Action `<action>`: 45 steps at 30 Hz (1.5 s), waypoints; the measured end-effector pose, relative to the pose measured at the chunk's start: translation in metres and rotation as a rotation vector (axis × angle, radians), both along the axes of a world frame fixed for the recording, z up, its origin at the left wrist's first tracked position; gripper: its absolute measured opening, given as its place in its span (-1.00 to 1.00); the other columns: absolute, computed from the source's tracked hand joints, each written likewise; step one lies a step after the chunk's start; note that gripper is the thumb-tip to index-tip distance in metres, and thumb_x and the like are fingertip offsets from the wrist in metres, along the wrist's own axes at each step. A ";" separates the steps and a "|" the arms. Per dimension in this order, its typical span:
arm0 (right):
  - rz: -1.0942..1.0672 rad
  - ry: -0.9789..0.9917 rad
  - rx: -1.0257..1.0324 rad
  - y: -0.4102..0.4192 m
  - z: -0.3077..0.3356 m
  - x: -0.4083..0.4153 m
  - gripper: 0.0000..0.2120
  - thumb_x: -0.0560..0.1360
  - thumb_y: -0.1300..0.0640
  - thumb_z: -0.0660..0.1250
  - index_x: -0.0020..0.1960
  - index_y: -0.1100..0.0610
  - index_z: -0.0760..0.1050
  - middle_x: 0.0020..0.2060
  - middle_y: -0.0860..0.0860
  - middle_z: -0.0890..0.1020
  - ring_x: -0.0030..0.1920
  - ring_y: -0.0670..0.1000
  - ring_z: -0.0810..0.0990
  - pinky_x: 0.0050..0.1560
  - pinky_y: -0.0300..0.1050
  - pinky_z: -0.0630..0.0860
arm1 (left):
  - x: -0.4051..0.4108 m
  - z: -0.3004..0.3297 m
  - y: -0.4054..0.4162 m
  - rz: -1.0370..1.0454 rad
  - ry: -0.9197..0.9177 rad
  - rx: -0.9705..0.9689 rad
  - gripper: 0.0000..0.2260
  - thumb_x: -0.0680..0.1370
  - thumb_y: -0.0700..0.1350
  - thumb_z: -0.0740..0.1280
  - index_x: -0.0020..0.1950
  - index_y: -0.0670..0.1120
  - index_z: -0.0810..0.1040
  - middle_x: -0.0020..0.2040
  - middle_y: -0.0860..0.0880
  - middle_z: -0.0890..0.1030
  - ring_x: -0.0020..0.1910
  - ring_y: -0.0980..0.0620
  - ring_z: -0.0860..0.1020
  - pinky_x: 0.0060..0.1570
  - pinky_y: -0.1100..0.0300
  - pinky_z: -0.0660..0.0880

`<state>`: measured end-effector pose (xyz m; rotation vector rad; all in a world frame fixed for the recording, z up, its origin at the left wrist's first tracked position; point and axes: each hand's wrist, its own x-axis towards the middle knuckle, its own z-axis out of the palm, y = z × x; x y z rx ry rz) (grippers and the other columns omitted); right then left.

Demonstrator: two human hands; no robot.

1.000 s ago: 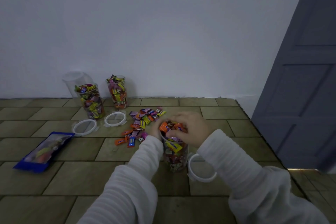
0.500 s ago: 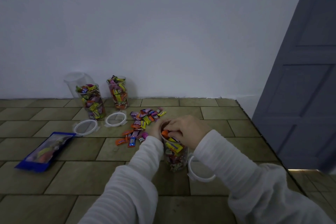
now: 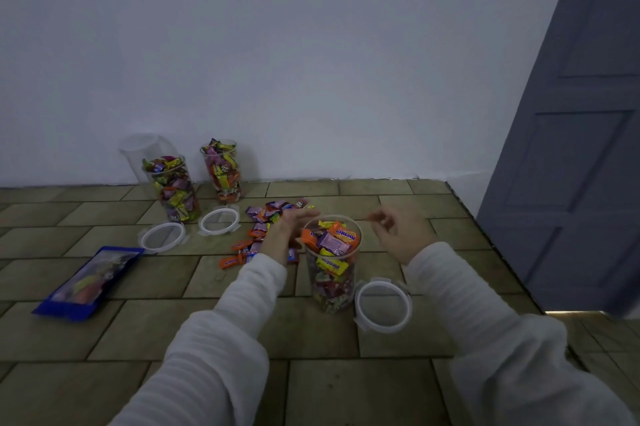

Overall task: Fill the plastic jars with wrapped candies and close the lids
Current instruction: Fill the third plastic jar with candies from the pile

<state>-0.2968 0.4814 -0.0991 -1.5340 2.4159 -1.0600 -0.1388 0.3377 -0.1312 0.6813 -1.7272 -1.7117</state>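
Near jar (image 3: 331, 266): we find it upright on the tiled floor (image 3: 363, 384), uncovered, candies heaped to its rim. Its lid (image 3: 383, 305) lies flat, touching the jar's base on the right. Our left hand (image 3: 286, 231) hovers just left of the jar, fingers spread, holding nothing; our right hand (image 3: 401, 231) hangs to its right, fingers loosely curled, apart from it. Loose candies (image 3: 266, 228) lie behind-left of the jar. Two filled jars (image 3: 173, 188) and two lids (image 3: 219, 220) stand farther left.
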 end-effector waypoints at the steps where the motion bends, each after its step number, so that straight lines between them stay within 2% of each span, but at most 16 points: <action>1: -0.019 -0.021 0.182 0.001 -0.008 -0.005 -0.80 0.55 0.20 0.27 0.16 0.13 0.55 0.09 0.04 0.60 -0.03 -0.04 0.53 -0.05 -0.35 0.43 | 0.005 -0.004 0.000 -0.018 -0.011 -0.094 -0.26 0.22 0.59 0.15 0.08 0.06 0.58 0.09 -0.07 0.64 0.12 -0.12 0.58 0.13 -0.10 0.50; 3: -0.031 -0.079 0.487 0.004 -0.029 -0.010 -0.71 0.54 0.17 0.30 0.26 0.09 0.50 0.18 0.02 0.57 0.13 0.01 0.54 0.13 -0.19 0.45 | 0.013 -0.012 0.003 -0.036 -0.022 -0.293 -0.37 0.30 0.47 0.27 0.19 0.10 0.51 0.16 -0.07 0.59 0.17 -0.07 0.55 0.15 -0.07 0.52; 4: -0.043 -0.108 0.563 0.005 -0.037 -0.010 -0.67 0.52 0.15 0.32 0.28 0.07 0.49 0.21 0.01 0.57 0.17 0.02 0.54 0.17 -0.16 0.45 | 0.015 -0.013 0.006 -0.047 -0.024 -0.364 -0.43 0.31 0.37 0.33 0.24 0.14 0.47 0.19 -0.06 0.56 0.20 -0.04 0.53 0.16 -0.04 0.52; 6: -0.064 -0.138 0.625 0.008 -0.048 -0.008 -0.63 0.50 0.12 0.36 0.30 0.05 0.47 0.21 0.01 0.57 0.19 0.02 0.53 0.22 -0.13 0.45 | 0.017 -0.020 0.007 -0.077 -0.069 -0.460 -0.34 0.23 0.26 0.44 0.30 0.20 0.39 0.24 -0.06 0.52 0.25 -0.03 0.50 0.21 -0.05 0.48; 8: -0.079 -0.129 0.656 0.009 -0.054 -0.007 -0.64 0.51 0.10 0.35 0.30 0.05 0.48 0.20 0.00 0.58 0.19 0.02 0.54 0.21 -0.13 0.45 | 0.016 -0.028 0.007 -0.081 -0.179 -0.504 -0.15 0.08 0.37 0.50 0.32 0.31 0.30 0.29 -0.05 0.48 0.30 -0.05 0.45 0.28 -0.09 0.41; 10: -0.089 -0.093 0.681 0.009 -0.056 -0.007 -0.69 0.53 0.09 0.32 0.27 0.04 0.51 0.16 0.00 0.60 0.16 0.00 0.54 0.15 -0.16 0.44 | 0.015 -0.029 0.010 -0.023 -0.326 -0.504 -0.11 -0.02 0.42 0.49 0.27 0.38 0.26 0.31 -0.01 0.45 0.32 -0.04 0.41 0.31 -0.11 0.38; 14: -0.107 -0.011 0.720 0.009 -0.057 -0.006 -0.76 0.57 0.08 0.26 0.21 0.09 0.54 0.08 0.04 0.61 0.09 0.02 0.55 0.04 -0.19 0.43 | 0.012 -0.026 0.017 0.022 -0.422 -0.426 0.03 -0.04 0.39 0.51 0.38 0.14 0.29 0.33 -0.01 0.42 0.31 -0.04 0.41 0.30 -0.10 0.41; 18: -0.136 -0.052 0.630 0.008 -0.053 -0.007 -0.81 0.58 0.15 0.23 0.16 0.11 0.52 0.07 0.05 0.60 -0.03 0.01 0.52 0.02 -0.18 0.45 | 0.015 -0.022 0.021 0.055 -0.381 -0.417 0.02 -0.01 0.34 0.54 0.38 0.08 0.32 0.30 0.00 0.45 0.29 -0.01 0.43 0.29 -0.06 0.43; 22: -0.135 -0.091 0.544 0.001 -0.043 -0.010 -0.82 0.56 0.16 0.27 0.14 0.10 0.52 -0.01 0.01 0.59 -0.08 -0.03 0.52 -0.03 -0.20 0.48 | 0.022 -0.015 0.018 0.108 -0.328 -0.424 -0.12 0.14 0.09 0.62 0.38 0.05 0.32 0.26 0.05 0.50 0.27 0.01 0.45 0.30 -0.02 0.41; 25: -0.146 -0.105 0.477 -0.016 -0.034 -0.006 -0.89 0.55 0.15 0.28 0.06 0.05 0.53 -0.10 -0.03 0.59 -0.13 -0.04 0.55 -0.07 -0.19 0.52 | 0.037 -0.008 0.009 0.183 -0.270 -0.423 -0.12 0.08 0.18 0.59 0.34 0.08 0.36 0.21 0.07 0.54 0.22 0.05 0.49 0.25 0.01 0.46; 27: -0.130 -0.115 0.436 -0.034 -0.026 0.002 -0.89 0.56 0.15 0.27 0.05 0.06 0.54 -0.11 -0.02 0.61 -0.15 -0.03 0.57 -0.08 -0.16 0.55 | 0.049 -0.002 -0.001 0.247 -0.210 -0.392 -0.23 0.13 0.07 0.63 0.26 0.09 0.38 0.16 0.07 0.55 0.18 0.05 0.51 0.23 0.01 0.48; 30: -0.064 -0.075 0.405 -0.066 -0.012 0.021 -0.81 0.54 0.14 0.30 0.12 0.14 0.58 -0.04 0.06 0.64 -0.12 -0.01 0.55 -0.12 -0.19 0.47 | 0.075 0.010 -0.021 0.338 -0.147 -0.376 -0.31 0.19 -0.09 0.63 0.21 0.13 0.37 0.11 0.12 0.53 0.15 0.08 0.51 0.20 0.07 0.49; 34: 0.016 -0.099 0.349 -0.118 -0.001 0.056 -0.78 0.54 0.10 0.32 0.14 0.14 0.59 0.05 0.06 0.65 0.04 0.04 0.61 -0.04 -0.22 0.45 | 0.115 0.023 -0.055 0.467 -0.137 -0.390 -0.32 0.19 -0.04 0.63 0.23 0.08 0.41 0.12 0.11 0.56 0.13 0.12 0.52 0.13 0.18 0.50; 38: 0.107 -0.191 0.294 -0.177 0.004 0.101 -0.77 0.53 0.08 0.33 0.14 0.15 0.59 0.08 0.05 0.65 0.09 0.04 0.60 -0.03 -0.25 0.43 | 0.155 0.036 -0.092 0.629 -0.081 -0.334 -0.37 0.21 -0.18 0.62 0.19 0.00 0.44 0.03 0.13 0.57 0.06 0.12 0.55 -0.03 0.43 0.49; 41: 0.151 -0.283 0.290 -0.218 0.005 0.138 -0.76 0.54 0.09 0.31 0.16 0.14 0.58 0.05 0.06 0.64 0.06 0.05 0.59 -0.03 -0.24 0.43 | 0.186 0.044 -0.121 0.737 -0.121 -0.363 -0.35 0.20 -0.08 0.64 0.21 0.01 0.46 0.05 0.07 0.57 0.06 0.09 0.54 0.06 0.27 0.48; 45: 0.126 -0.452 0.257 -0.270 0.002 0.183 -0.83 0.53 0.11 0.33 0.07 0.13 0.60 -0.02 0.10 0.66 -0.06 0.13 0.63 0.03 0.04 0.60 | 0.218 0.052 -0.163 0.805 -0.128 -0.340 -0.36 0.24 -0.14 0.61 0.22 0.02 0.40 0.09 0.05 0.52 0.08 0.09 0.50 0.08 0.23 0.43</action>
